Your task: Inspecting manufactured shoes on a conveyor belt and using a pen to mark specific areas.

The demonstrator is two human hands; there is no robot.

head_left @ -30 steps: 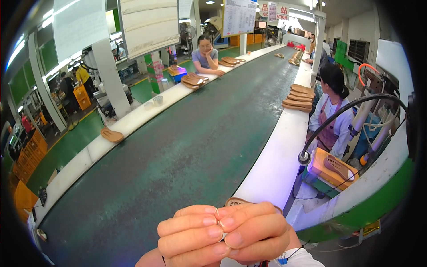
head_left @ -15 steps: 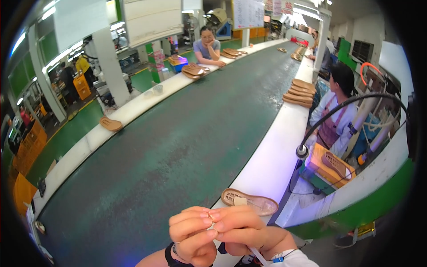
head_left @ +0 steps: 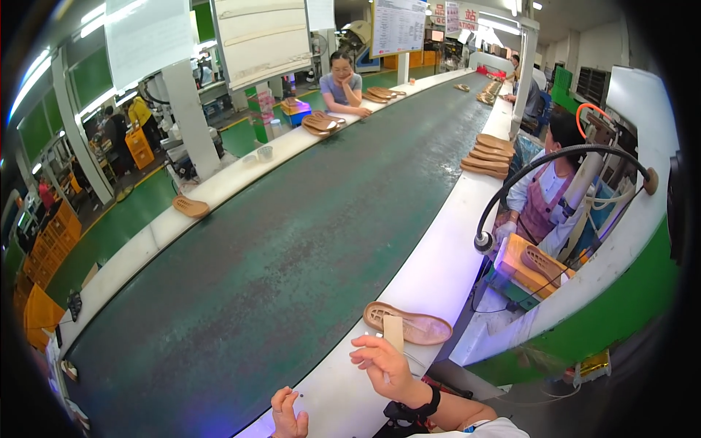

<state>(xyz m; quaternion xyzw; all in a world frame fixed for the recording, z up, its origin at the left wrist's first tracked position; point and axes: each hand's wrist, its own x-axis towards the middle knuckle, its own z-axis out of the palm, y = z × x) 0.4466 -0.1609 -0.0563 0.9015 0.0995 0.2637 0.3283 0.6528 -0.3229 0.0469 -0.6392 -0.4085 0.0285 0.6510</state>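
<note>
My right hand (head_left: 385, 367) is raised beside a tan shoe sole (head_left: 427, 330) on the white ledge, its fingers bent and apart. A pale tan flat strip (head_left: 393, 333) lies across the sole, its lower end behind that hand. Next to the back of the hand shows a thin pale stick (head_left: 417, 360); whether the hand touches it I cannot tell. My left hand (head_left: 288, 416) hangs lower and to the left, over the ledge near the bottom edge, fingers curled up and thumb apart. Nothing visible is in its grasp.
A green conveyor belt (head_left: 292, 241) runs away between white ledges. Stacked soles (head_left: 485, 157) lie on the right ledge, more soles (head_left: 321, 123) on the left. A flexible black lamp arm (head_left: 496, 191) arches at right. A co-worker (head_left: 544, 193) sits there; another person (head_left: 342, 87) leans opposite.
My hands were together with fingertips meeting in front of the sole; they are now apart. The left has dropped lower left, the right sits higher, nearer the sole. More of the strip shows.
</note>
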